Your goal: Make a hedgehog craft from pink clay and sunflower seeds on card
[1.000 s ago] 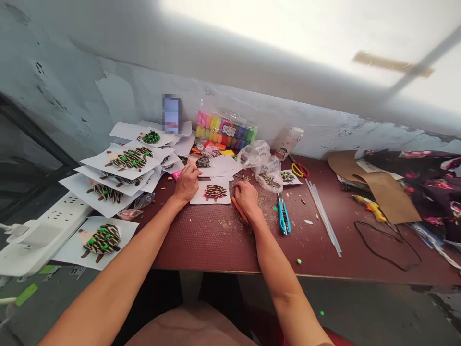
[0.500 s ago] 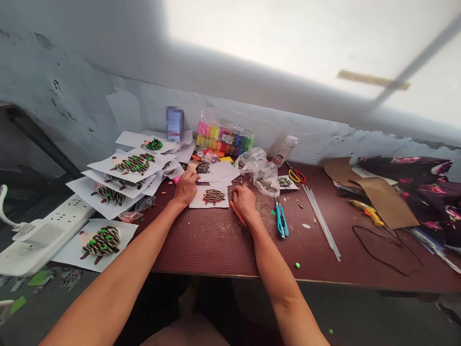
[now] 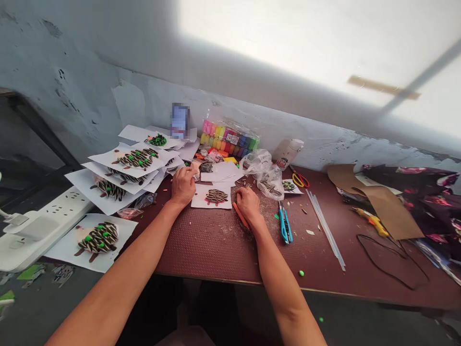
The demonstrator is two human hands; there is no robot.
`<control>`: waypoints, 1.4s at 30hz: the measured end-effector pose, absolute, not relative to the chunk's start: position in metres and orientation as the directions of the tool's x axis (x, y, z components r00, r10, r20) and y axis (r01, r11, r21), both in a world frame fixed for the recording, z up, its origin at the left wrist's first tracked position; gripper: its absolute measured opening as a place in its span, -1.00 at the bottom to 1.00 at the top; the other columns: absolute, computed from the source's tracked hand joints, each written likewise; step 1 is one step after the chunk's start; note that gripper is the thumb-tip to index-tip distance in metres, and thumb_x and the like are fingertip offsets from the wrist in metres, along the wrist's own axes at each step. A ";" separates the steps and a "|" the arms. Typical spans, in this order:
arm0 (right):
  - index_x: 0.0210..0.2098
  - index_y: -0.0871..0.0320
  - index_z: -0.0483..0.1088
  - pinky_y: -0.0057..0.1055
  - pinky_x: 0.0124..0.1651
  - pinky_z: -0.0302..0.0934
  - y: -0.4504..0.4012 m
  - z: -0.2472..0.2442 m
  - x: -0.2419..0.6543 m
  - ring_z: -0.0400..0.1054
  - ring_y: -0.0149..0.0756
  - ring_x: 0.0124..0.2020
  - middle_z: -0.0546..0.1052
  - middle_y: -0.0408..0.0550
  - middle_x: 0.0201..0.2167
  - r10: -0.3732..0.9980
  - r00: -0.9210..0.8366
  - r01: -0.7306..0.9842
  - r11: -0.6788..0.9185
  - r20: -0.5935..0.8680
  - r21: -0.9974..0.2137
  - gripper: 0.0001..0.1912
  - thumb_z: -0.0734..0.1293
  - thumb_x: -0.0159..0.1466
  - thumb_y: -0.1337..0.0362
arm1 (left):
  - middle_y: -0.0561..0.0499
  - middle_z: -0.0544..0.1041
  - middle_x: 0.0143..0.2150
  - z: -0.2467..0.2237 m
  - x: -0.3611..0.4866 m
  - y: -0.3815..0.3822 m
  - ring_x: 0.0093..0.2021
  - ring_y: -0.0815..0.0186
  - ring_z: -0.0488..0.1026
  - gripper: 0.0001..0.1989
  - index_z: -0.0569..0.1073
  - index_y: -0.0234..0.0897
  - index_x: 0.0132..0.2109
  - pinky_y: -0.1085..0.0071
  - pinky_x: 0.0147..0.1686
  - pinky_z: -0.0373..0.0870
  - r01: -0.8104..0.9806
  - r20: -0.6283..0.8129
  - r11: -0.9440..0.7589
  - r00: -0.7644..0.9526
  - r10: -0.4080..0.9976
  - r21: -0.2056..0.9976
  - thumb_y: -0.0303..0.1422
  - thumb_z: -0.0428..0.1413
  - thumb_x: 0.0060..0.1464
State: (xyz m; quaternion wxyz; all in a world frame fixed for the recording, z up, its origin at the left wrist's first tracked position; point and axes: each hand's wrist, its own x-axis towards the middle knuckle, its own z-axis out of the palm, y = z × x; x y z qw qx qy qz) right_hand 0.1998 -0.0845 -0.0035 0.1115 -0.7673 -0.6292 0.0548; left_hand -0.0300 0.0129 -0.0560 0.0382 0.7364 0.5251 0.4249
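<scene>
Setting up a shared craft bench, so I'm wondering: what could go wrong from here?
The blue utility knife lies close to the right hand, so a careless sweep might catch it if its blade is out. The loose seed-decorated sheets sit piled beside the white power strip; a knock could slide them onto it.

A person's bare left hand (image 3: 183, 186) and right hand (image 3: 248, 205), seen from above, on long, slim bare forearms (image 3: 122, 269) running out of frame, with a pale patch of clothing (image 3: 183, 338) showing between them at the lower edge.
</scene>
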 end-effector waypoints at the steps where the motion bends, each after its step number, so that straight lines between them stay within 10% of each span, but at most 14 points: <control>1: 0.00 0.10 0.57 -0.43 -0.05 0.24 -0.085 -0.004 0.200 0.47 -0.21 -0.02 0.59 0.06 0.00 0.978 0.202 0.954 -0.183 0.059 -0.238 -0.66 0.18 0.43 0.33 | -0.18 0.54 0.02 -0.057 -0.031 0.012 0.08 0.01 0.42 -0.61 0.60 -0.22 -0.05 0.03 0.14 0.36 0.756 0.589 -0.442 0.094 0.803 0.483 -0.58 -0.01 0.08; 18: -0.01 0.14 0.57 -0.44 -0.08 0.23 -0.084 0.001 0.199 0.48 -0.21 -0.04 0.59 0.07 -0.03 0.980 0.192 0.960 -0.175 0.059 -0.220 -0.68 0.21 0.41 0.36 | -0.18 0.60 -0.02 -0.063 -0.040 0.027 0.04 0.04 0.49 -0.50 0.59 -0.28 0.01 0.05 0.15 0.43 0.685 0.549 -0.395 -0.010 0.835 0.613 -0.61 -0.06 -0.01; 33: -0.06 0.15 0.58 -0.43 -0.04 0.21 -0.082 -0.005 0.202 0.45 -0.22 -0.05 0.59 0.07 -0.07 0.977 0.184 0.959 -0.153 0.112 -0.237 -0.70 0.22 0.41 0.37 | -0.24 0.54 -0.12 -0.051 -0.045 0.015 -0.09 -0.01 0.53 -0.61 0.54 -0.32 0.06 0.15 -0.05 0.47 0.823 0.460 -0.299 0.053 0.887 0.483 -0.54 0.03 0.11; 39: -0.10 0.21 0.58 -0.38 -0.06 0.23 -0.079 -0.011 0.206 0.43 -0.20 -0.12 0.58 0.12 -0.11 0.947 0.178 0.925 -0.069 0.267 -0.373 -0.70 0.21 0.37 0.36 | -0.15 0.61 -0.08 -0.033 -0.040 0.012 -0.03 0.08 0.53 -0.76 0.58 -0.30 -0.07 0.14 0.05 0.50 0.470 0.440 -0.376 -0.030 0.898 0.799 -0.41 0.12 0.12; 42: -0.20 0.20 0.58 -0.37 -0.11 0.23 -0.078 -0.012 0.203 0.41 -0.22 -0.24 0.60 0.07 -0.21 0.921 0.174 0.845 0.042 0.347 -0.533 -0.74 0.23 0.33 0.31 | -0.11 0.64 -0.16 -0.026 -0.031 0.006 -0.23 0.20 0.58 -0.62 0.56 -0.35 0.01 0.27 -0.26 0.61 0.038 0.276 -0.278 0.059 0.959 0.960 -0.23 0.20 0.10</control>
